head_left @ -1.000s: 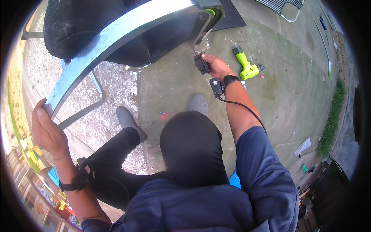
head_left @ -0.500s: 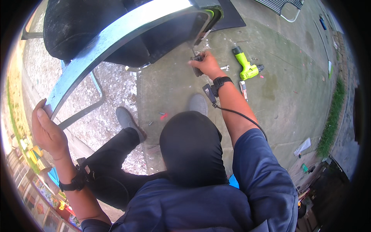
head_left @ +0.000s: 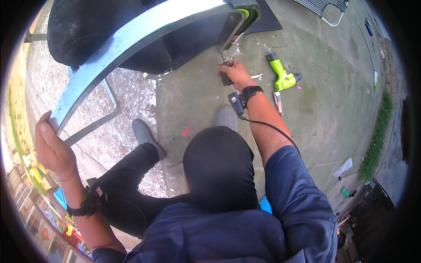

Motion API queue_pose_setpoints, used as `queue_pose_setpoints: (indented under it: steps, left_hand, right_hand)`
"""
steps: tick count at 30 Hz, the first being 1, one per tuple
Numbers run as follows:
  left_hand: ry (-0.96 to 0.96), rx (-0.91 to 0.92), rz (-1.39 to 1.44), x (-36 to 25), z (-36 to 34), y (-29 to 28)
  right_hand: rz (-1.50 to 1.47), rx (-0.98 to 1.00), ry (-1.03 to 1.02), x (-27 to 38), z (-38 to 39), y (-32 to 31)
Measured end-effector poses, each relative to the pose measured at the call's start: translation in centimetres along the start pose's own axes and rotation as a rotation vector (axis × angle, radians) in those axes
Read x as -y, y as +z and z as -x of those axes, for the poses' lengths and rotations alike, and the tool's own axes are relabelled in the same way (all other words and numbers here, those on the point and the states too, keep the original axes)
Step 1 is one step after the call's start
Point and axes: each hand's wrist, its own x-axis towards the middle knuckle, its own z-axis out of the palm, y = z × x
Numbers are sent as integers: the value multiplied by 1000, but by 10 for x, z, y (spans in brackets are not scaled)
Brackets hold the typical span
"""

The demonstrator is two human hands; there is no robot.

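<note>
A long curved panel with a shiny pale blue face [head_left: 118, 46] arcs across the upper left. My left hand [head_left: 56, 151] is closed round its near end, fingers behind and thumb in front. My right hand [head_left: 240, 75] is closed on a dark folding hex key set [head_left: 226, 78]. From this tool a thin rod points up toward the panel's far end, beside a dark frame with a green edge [head_left: 244, 16]. Whether the rod's tip touches the frame I cannot make out.
A lime-green cordless drill [head_left: 283, 77] lies right of my right hand. Near it are a small wrench [head_left: 258, 76] and a red-handled tool [head_left: 277, 101]. A black padded seat [head_left: 98, 30] stands behind the panel. Small red bits [head_left: 187, 130] lie by my shoes.
The tool in my right hand has turned slightly and its body now stands more upright. My left hand keeps its hold on the panel. The view has shifted a little.
</note>
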Motion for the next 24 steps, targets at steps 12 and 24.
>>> queue_pose_setpoints:
  steps: [12, 24]
  left_hand:
    - [4, -10, 2, 4, 2, -1]
    - [-10, 6, 15, 5, 2, 0]
  right_hand:
    - [-90, 142, 35, 3, 4, -21]
    - [-399, 310, 5, -14, -7, -21]
